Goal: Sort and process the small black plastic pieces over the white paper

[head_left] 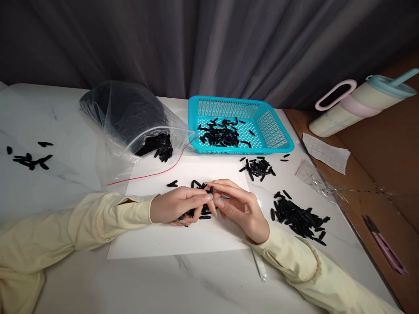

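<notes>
My left hand is closed, its thumb and forefinger pinching a small black elongated piece. More such pieces stick out from under its curled fingers. My right hand meets it from the right, fingers bent and fingertips at the same piece; what lies between its thumb and fingers is partly hidden. Beneath both hands a loose heap of black pieces lies on a white sheet. Two pieces rest on the sheet just beyond my left hand.
Behind the hands stands a blue basket with black pieces inside. To its left lies an open clear bag of black pieces. Piles sit at right, others far left. Pink-handled snips, paper and a tumbler are right.
</notes>
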Tool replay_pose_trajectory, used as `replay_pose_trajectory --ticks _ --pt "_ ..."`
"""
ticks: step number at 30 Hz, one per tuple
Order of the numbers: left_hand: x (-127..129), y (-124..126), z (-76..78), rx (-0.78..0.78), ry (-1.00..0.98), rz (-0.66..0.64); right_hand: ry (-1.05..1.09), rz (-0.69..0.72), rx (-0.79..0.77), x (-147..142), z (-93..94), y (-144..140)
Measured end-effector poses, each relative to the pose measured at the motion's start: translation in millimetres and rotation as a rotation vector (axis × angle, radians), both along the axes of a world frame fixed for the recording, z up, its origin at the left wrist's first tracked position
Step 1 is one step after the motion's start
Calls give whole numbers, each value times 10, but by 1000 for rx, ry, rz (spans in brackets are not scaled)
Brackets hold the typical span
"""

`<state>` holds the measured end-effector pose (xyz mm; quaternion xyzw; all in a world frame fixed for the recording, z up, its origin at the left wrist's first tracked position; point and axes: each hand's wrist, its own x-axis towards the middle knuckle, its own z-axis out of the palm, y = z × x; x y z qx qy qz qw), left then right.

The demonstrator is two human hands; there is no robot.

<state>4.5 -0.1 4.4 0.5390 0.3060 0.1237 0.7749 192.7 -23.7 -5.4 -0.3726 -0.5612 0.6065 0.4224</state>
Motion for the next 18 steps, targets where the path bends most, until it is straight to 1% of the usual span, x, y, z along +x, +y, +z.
replay_pose_trajectory --ticks 3,6,9,12,14,16,18 --pt "-7 -19 11 71 48 -26 -93 91 89 18 7 -17" --pt "-8 -25 32 112 92 -47 -259 113 228 12 11 -26" --pt "-8 -11 44 85 124 -72 -374 107 365 14 35 -10" --pt "-7 11 31 34 96 -66 -421 109 510 51 74 22" --pt "-9 16 15 37 76 -54 -489 118 609 85 104 35" --pt "-11 10 1 58 70 -37 -587 136 667 109 141 34" --pt "-13 -4 -6 97 68 -23 -665 162 681 116 187 20"
